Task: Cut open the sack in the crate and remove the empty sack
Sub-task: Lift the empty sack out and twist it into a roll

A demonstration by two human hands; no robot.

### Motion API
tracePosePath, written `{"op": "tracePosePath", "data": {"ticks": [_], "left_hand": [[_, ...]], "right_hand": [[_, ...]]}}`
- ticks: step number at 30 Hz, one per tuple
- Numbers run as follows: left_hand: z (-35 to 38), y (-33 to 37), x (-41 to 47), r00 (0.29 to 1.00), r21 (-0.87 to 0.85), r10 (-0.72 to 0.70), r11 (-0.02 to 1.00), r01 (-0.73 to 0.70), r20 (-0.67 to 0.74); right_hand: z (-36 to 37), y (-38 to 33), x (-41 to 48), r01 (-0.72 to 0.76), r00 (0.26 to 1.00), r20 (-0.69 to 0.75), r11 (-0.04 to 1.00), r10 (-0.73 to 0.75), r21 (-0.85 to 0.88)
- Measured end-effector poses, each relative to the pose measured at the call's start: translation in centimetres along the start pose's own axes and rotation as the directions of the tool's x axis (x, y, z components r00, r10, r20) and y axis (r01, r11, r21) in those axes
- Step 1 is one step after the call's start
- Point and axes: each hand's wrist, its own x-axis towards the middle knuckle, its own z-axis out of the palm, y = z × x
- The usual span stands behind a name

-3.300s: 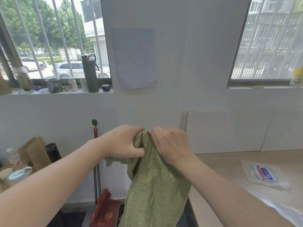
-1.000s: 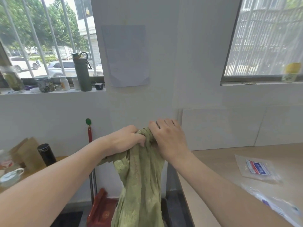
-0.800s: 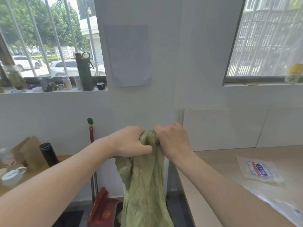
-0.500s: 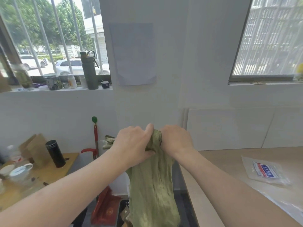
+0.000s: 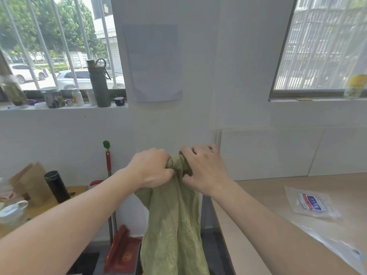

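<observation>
now both the left hand (image 5: pixel 153 167) and right hand (image 5: pixel 204 169) clutch the sack (image 5: pixel 174 221) top.

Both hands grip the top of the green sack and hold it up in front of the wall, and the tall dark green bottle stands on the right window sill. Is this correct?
Not quite. The tall dark green bottle stands on the left window sill, not the right one, as the head view shows. The rest holds: the left hand and the right hand both grip the top of the green sack in front of the wall.
</observation>
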Motion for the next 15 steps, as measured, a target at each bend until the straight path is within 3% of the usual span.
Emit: {"op": "tracePosePath", "data": {"ticks": [5,8,11,15], "left_hand": [[-0.9,-0.9,1.1,0.992,-0.455,-0.092,0.882,0.119,0.082],[-1.3,-0.4,1.0,0.984,-0.624,-0.050,0.768,0.147,0.171],[-1.9,0.1,0.6,0.970,-0.665,0.040,0.735,0.134,0.239],[-2.2,0.3,0.0,0.959,-0.566,0.101,0.821,0.070,0.265]], "right_hand": [[-0.2,0.1,-0.6,0.043,0.996,-0.070,0.998,-0.047,-0.046],[-0.3,0.2,-0.3,0.017,0.997,-0.075,0.997,-0.023,-0.075],[-0.4,0.2,0.2,-0.017,0.989,-0.147,0.992,-0.001,-0.122],[-0.5,-0.1,0.9,-0.005,0.989,-0.150,0.992,-0.014,-0.124]]}}
